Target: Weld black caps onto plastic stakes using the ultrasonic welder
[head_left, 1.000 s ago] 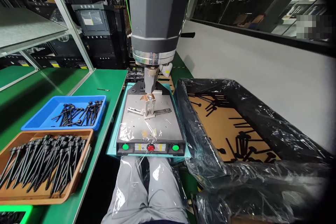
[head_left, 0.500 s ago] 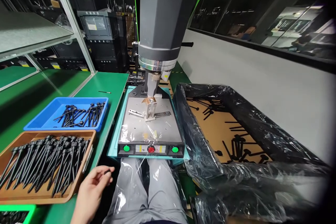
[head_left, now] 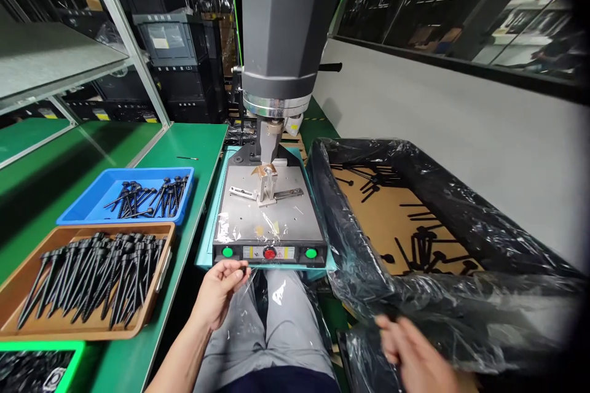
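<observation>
My left hand [head_left: 221,288] is closed in a pinch in front of the machine's front panel. Between thumb and fingertips sits a small black part [head_left: 244,269], mostly covered by the fingers. At lower right, my right hand [head_left: 410,344] is blurred, its fingers curled beside the plastic-lined bin. Something dark shows at those fingers, too smeared to name. Ahead stands the press machine [head_left: 279,24], its head above a metal fixture [head_left: 267,187] on a steel plate [head_left: 239,221]. The panel carries two green buttons [head_left: 227,252] and a red button [head_left: 269,253].
On the green bench at left are a blue tray [head_left: 83,199] and a brown tray [head_left: 27,270] of black rod-like parts with thick heads. A green bin [head_left: 79,356] of small black pieces is nearer. Right stands a bin lined with black plastic [head_left: 354,239], with loose rods inside.
My left hand has moved right and up from beside the brown tray to the machine's front, still pinching the small black part. My right hand has come into view at lower right.
</observation>
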